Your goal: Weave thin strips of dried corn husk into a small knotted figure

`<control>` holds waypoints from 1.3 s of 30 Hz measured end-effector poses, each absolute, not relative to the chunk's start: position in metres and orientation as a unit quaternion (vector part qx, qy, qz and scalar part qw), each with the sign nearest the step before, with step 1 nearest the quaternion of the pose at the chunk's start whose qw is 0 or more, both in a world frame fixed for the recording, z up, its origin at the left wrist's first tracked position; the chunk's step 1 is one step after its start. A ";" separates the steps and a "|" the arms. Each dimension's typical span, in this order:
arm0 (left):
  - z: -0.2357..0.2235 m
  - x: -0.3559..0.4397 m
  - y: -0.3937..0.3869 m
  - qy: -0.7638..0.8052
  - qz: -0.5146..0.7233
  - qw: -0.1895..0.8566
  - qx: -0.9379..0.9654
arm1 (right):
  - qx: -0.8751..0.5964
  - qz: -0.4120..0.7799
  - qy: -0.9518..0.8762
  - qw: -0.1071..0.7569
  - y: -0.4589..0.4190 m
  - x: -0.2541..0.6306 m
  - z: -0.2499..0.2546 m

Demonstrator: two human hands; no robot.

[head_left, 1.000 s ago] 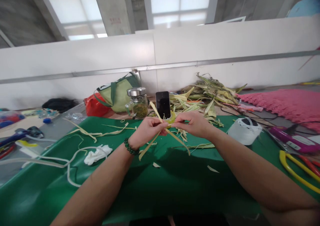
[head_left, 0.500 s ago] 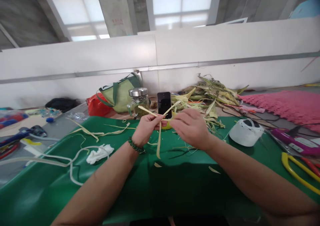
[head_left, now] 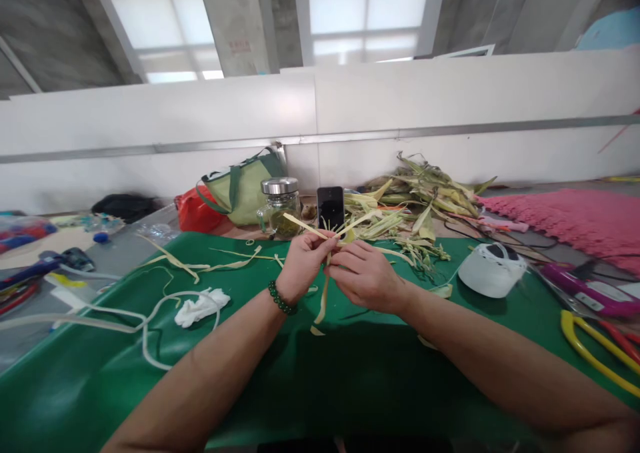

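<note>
Yellowish corn-husk strips (head_left: 305, 226) cross, pinched in the left hand (head_left: 303, 261). Beside it, the right hand (head_left: 367, 277) has fingertips clamped on them too. Beyond stands a smartphone (head_left: 331, 205).

bare hands (head_left: 309, 266); green beaded bracelet (head_left: 280, 299) at left wrist (head_left: 289, 289).

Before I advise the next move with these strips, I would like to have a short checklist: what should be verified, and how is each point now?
1. Left hand pinches the crossed pale strips: ok.
2. Right hand is at the strips, close to the left: ok.
3. Strips are fastened where they cross: cannot tell, fingers cover part of it.
4. Green mat is free of scraps: not ok, loose pieces and a white wad lie on it.
5. Yellow handle is apart from both hands: ok.
6. Glass jar has its lid on: ok.
</note>
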State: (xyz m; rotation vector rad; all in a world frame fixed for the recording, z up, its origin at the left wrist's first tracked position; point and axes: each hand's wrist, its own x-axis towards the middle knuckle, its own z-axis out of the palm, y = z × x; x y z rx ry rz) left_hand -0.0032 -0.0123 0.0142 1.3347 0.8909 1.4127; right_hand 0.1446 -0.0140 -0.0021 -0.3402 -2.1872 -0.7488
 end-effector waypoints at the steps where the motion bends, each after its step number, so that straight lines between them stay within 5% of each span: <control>1: 0.015 -0.004 -0.012 0.370 0.579 0.470 0.554 | -0.139 -0.272 -0.856 0.417 -0.014 0.146 0.000; 5: 0.019 -0.006 -0.013 0.377 0.555 0.471 0.573 | -0.305 -0.148 -0.804 0.488 -0.006 0.156 0.006; 9: 0.022 -0.008 -0.013 0.396 0.533 0.429 0.613 | -0.365 0.081 -0.837 0.400 0.005 0.166 0.011; 18: 0.022 -0.012 -0.013 0.367 0.486 0.307 0.731 | -0.339 0.236 -0.851 0.325 -0.001 0.168 0.023; 30: 0.027 -0.017 -0.013 0.419 0.422 0.500 0.630 | -0.367 0.068 -0.889 0.266 -0.004 0.173 0.026; 39: 0.022 -0.020 -0.006 0.433 0.447 0.547 0.559 | -0.382 -0.105 -0.886 0.241 0.004 0.179 0.020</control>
